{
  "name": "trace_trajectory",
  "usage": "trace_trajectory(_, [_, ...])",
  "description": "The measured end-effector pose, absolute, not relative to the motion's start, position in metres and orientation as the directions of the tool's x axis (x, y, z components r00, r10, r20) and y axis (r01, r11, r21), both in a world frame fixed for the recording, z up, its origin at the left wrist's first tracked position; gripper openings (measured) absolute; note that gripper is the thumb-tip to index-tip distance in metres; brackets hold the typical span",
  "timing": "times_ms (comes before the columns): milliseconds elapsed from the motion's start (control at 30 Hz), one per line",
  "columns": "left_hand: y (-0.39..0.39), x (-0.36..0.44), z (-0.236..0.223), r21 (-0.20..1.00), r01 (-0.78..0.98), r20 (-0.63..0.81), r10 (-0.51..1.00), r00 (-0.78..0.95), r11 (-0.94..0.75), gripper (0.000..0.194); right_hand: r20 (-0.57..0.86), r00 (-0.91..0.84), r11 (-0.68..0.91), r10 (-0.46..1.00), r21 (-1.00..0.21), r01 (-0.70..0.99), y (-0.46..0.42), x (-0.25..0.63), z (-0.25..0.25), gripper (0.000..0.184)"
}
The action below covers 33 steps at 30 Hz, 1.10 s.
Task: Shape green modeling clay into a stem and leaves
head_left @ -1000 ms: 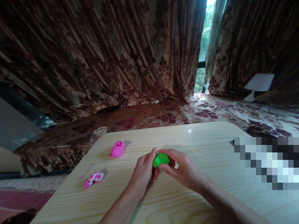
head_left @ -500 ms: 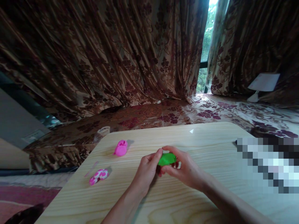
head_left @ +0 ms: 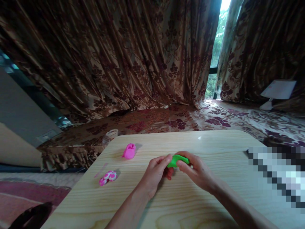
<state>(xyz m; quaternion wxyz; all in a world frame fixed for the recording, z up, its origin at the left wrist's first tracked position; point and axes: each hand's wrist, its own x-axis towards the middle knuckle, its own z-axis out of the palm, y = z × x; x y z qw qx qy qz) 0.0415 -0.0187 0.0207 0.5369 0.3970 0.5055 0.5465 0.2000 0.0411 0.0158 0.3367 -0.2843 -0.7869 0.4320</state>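
Head view: holding green lump (head_left: 175, 160) up in both hands, around middle of wooden table (head_left: 214, 203), toward near side. Pinching its left end with left hand (head_left: 156, 173), thumb and index together on it, lower fingers curled underneath. Grasping its right part with right hand (head_left: 199, 170), thumb across near face, index over far edge. Can't tell placement of remaining right fingers, mostly hidden. Can't tell contact of lump with tabletop.

To left of hands, on table: see pink-and-white piece (head_left: 108, 177), bent, and farther back, pink piece (head_left: 130, 151) with folded top. Just left of the former, note faint pinkish strip (head_left: 101, 170), too blurred to identify. Near far edge, right of centre, note small white mark (head_left: 199, 138). At right, get only pixelated patch (head_left: 281, 175), contents unreadable.

Past far-left corner: see clear container (head_left: 110, 136). At far side: see patterned curtains (head_left: 119, 63), bright window (head_left: 215, 54) in gap right of centre, white lamp (head_left: 279, 89) at far right.
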Motion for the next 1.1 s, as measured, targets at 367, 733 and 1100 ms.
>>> trace_trajectory(367, [-0.022, 0.04, 0.03, 0.987, -0.139, -0.092, 0.994, -0.052, 0.084, 0.027, 0.383, -0.538, 0.527, 0.751, -0.839, 0.138, 0.043, 0.195, 0.012, 0.022])
trace_trajectory(733, [-0.021, 0.039, 0.029, 0.996, -0.082, -0.047, 0.997, -0.063, 0.042, 0.023, 0.358, -0.574, 0.489, 0.736, -0.868, 0.086, 0.048, 0.2, 0.021, 0.019])
trace_trajectory(1100, [-0.022, 0.045, 0.032, 0.995, -0.085, -0.065, 0.992, -0.108, 0.056, 0.032, 0.266, -0.572, 0.296, 0.776, -0.954, -0.042, 0.053, 0.196, 0.012, 0.021])
